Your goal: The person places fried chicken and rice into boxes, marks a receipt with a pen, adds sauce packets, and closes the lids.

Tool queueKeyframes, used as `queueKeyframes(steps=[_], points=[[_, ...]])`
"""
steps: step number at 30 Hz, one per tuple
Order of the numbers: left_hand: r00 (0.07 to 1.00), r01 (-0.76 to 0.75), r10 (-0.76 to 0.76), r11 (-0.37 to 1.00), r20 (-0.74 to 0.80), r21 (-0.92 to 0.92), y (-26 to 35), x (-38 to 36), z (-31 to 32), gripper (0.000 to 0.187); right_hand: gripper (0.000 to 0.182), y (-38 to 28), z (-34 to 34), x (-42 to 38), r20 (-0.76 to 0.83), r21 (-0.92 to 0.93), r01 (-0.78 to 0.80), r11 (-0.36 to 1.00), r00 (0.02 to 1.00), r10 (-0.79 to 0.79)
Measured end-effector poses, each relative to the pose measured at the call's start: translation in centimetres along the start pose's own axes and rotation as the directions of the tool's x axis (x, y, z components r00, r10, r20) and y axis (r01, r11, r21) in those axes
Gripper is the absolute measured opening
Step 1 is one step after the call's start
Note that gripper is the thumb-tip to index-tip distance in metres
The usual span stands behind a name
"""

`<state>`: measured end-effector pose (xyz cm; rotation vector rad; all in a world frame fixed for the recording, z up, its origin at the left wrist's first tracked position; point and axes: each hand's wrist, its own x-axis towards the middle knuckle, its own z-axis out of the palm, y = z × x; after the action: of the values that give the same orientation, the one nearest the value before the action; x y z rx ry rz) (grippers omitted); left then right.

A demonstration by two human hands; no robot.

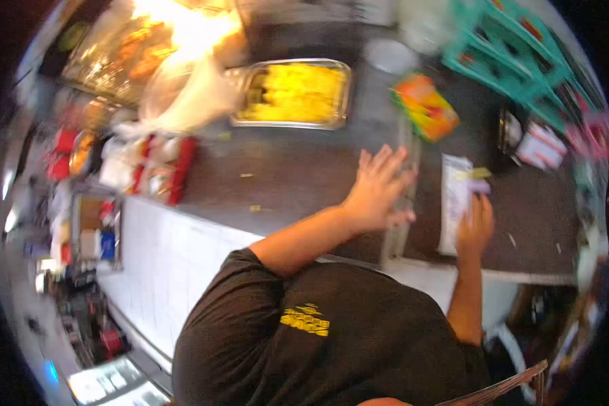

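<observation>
My left hand (382, 189) is over the dark counter, its fingers spread with nothing in them. Further right, my right hand (476, 223) overlaps the edge of a long white printed paper (455, 203). Its fingers are close together, and a small light-purple piece (479, 185) sticks out at the fingertips; blur hides what it is. Just beyond it is a small yellowish piece (480, 173). An orange, yellow and green packet (426, 106) lies on the counter beyond my hands. Left of the packet, a metal tray (348, 101) holds chunky yellow food (301, 93).
A teal plastic rack (507, 57) is at the back right, near a white-and-red box (543, 145). At the back left, a glass case (108, 61) glows under bright light beside a clear plastic bag (189, 101). A red-sided container (183, 169) stands by the counter's left edge.
</observation>
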<state>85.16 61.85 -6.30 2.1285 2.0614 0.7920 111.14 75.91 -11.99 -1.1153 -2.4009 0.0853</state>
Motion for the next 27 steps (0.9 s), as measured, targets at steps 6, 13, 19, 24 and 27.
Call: queueKeyframes(steps=[6,13,19,24,27], points=[[0.744,0.611,0.345,-0.005,0.572,-0.792,-8.0,-21.5,-10.7,0.071,0.032,-14.2,0.6,2.7,-0.03,0.211,0.145,0.967,0.989,-0.142],[0.468,0.809,-0.79,0.563,-0.396,-0.167,-28.6,-43.0,-25.6,0.029,0.022,-38.3,7.5,5.2,0.097,0.562,0.128,0.817,0.971,-0.219],[0.107,0.573,-0.923,0.362,-0.371,-0.735,-44.0,-51.2,-27.7,0.035,0.041,-59.1,19.8,2.5,0.783,0.604,-0.668,0.435,0.394,-0.481],[0.313,0.483,-0.942,0.265,-0.119,-0.835,-43.1,-50.1,-27.6,0.032,0.057,-67.0,22.8,-0.1,0.831,0.538,-0.717,0.443,0.364,-0.42],[0.447,0.504,-0.894,0.251,0.001,-0.827,-41.3,-49.8,-25.5,0.026,0.053,-64.7,22.1,-1.3,0.836,0.544,-0.766,0.341,0.462,-0.296]])
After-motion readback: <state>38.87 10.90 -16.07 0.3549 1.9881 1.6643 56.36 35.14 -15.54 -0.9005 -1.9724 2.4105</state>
